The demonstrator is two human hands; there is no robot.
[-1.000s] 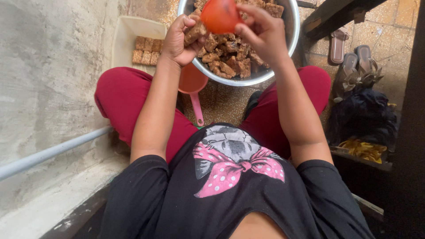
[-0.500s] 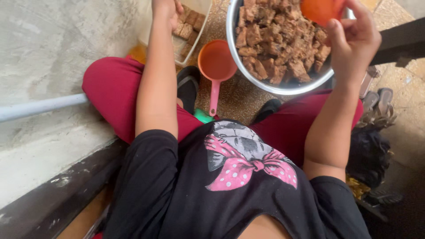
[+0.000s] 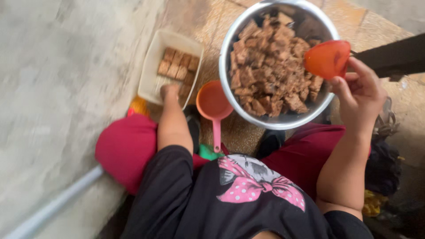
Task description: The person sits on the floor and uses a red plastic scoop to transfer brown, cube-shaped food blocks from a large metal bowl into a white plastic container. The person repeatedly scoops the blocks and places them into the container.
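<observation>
My left hand (image 3: 170, 92) reaches down into a white rectangular tub (image 3: 148, 76), beside rows of brown cubes (image 3: 178, 65) laid along its far end. Its fingers curl down out of sight. My right hand (image 3: 361, 95) pinches a small orange-red cup (image 3: 327, 59) at the right rim of a big steel bowl (image 3: 222, 75). That bowl is heaped with rough brown chunks (image 3: 270, 71) and rests above my red-trousered legs.
An orange scoop with a long handle (image 3: 213, 102) lies on the floor between tub and bowl. A grey concrete wall and a pipe (image 3: 53, 206) run along the left. A dark beam (image 3: 394, 55), a sandal (image 3: 387, 120) and a dark bag (image 3: 383, 170) are at the right.
My left hand left the bowl, swung left and came down into the white tub. My right hand shifted the orange-red cup from over the bowl to its right rim.
</observation>
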